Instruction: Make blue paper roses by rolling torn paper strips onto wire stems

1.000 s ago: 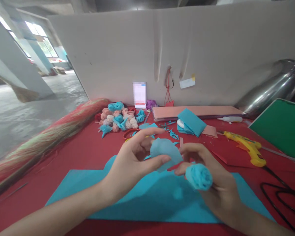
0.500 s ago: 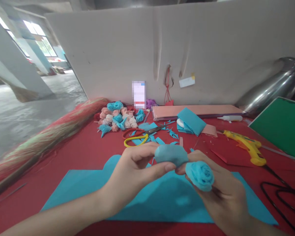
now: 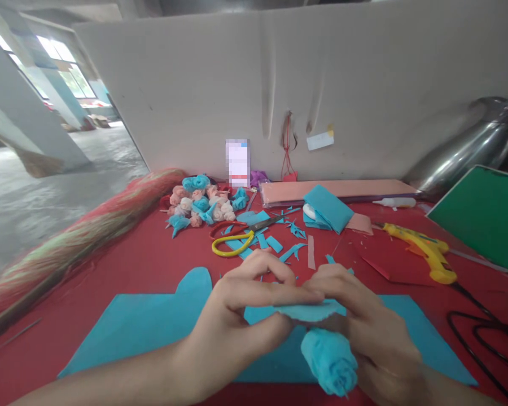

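Between the fingers of my left hand is a small blue crepe paper petal, seen nearly edge-on with a ruffled near edge. My right hand is closed at the petal's other end and also holds a blue paper rose, its head tipped down toward me. The rose's stem is hidden by the fingers. Under both hands lies a large blue paper sheet, with a rounded blue petal piece at its upper edge.
Scissors with red and yellow handles lie among blue paper scraps. Behind them sits a pile of paper roses. At right are a yellow glue gun with a black cord, a folded blue paper stack and a green board.
The petal has turned from facing me to nearly edge-on and sits lower. The rose has moved down and slightly left, tipping further forward. Both hands have come closer together.
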`<state>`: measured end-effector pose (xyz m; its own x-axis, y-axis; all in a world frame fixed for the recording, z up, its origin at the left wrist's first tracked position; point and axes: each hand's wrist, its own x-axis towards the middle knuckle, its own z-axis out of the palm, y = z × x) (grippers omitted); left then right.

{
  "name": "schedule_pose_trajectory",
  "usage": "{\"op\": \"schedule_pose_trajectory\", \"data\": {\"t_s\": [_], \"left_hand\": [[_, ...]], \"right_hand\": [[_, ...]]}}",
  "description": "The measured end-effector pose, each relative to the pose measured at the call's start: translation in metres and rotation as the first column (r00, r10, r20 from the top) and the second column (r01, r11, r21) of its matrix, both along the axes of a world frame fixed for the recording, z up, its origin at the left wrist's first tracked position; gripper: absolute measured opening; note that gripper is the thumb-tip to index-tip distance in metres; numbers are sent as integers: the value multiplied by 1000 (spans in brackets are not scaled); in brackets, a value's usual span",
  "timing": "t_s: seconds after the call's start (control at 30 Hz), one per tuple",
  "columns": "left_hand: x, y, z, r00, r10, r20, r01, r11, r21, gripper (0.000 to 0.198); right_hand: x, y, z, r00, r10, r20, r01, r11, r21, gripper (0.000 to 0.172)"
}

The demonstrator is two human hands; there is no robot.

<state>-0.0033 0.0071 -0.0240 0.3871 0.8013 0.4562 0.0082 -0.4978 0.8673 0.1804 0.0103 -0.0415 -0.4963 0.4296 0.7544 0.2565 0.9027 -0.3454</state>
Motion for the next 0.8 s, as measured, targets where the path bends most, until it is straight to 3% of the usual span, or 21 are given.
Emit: {"op": "schedule_pose_trajectory", "data": {"t_s": [0.27, 0.4, 0.63, 0.8], "left_hand": [[-5, -3, 5, 981, -170, -96, 169, 985, -21, 25], [-4, -5, 6, 984, -162, -72, 158, 986, -55, 28], [1, -6, 4, 989, -146, -1, 143, 972, -187, 20], [3, -4, 2, 987, -154, 49, 161, 957, -240, 16]], "right_hand": [[3, 3, -5, 999, -43, 29, 43, 999, 21, 24], [3, 0, -3, 998, -55, 29, 54, 998, 29, 22], [-5, 0, 0, 989, -63, -133, 60, 998, -27, 27], [-6, -2, 3, 974, -171, -149, 150, 978, -142, 35]]}}
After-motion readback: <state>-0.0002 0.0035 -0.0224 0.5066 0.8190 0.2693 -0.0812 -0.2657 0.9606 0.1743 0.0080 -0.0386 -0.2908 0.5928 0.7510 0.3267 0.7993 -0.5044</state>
